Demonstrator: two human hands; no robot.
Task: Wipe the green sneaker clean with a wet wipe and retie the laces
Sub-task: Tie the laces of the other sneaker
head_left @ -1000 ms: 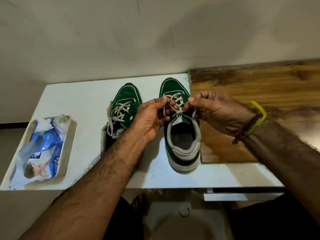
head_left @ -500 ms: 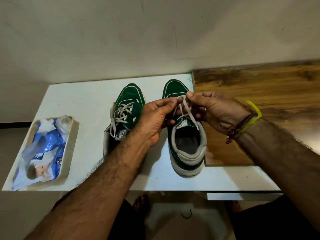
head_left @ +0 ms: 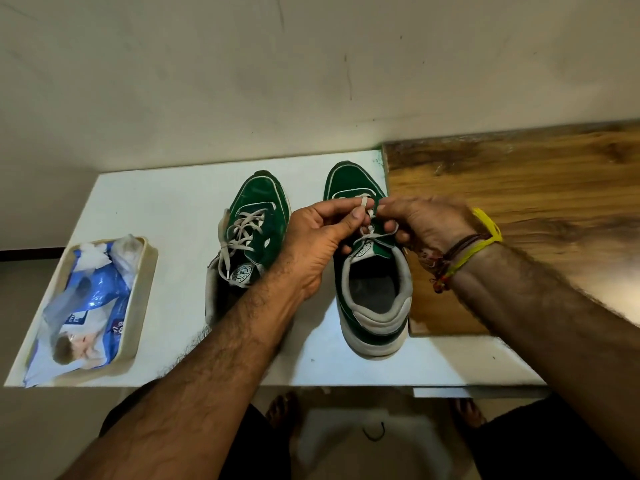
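head view: one wide-angle shot looking down, edges curved.
right sneaker [head_left: 372, 289]: green suede-like upper, white rubber sole, grey padded collar, round logo on tongue; stands on the white table, toe away from the person, its right side against the wooden board.
laces [head_left: 367, 233]: flat, off-white; ends lifted above the tongue, knot area hidden by the fingers.
left hand [head_left: 317, 240]: thumb and forefinger pinched closed on a lace loop near its tip.
right hand [head_left: 422, 223]: fingers curled closed on the other lace end; motion-blurred, exact grip hard to make out.
wrist bands [head_left: 467, 247]: yellow and brown threads on the right wrist.
left sneaker [head_left: 258, 220]: same green pair, laces loose and slack; heel covered by the left forearm.
table [head_left: 166, 202]: smooth white top, near edge straight.
wooden board [head_left: 519, 188]: glossy brown grain, cut off at the right.
tray [head_left: 147, 271]: cream plastic, rounded rectangle, at the table's left corner.
wipes pack [head_left: 86, 306]: crinkled blue and white plastic in the tray, print unreadable.
wall [head_left: 242, 81]: plain, off-white, faint marks.
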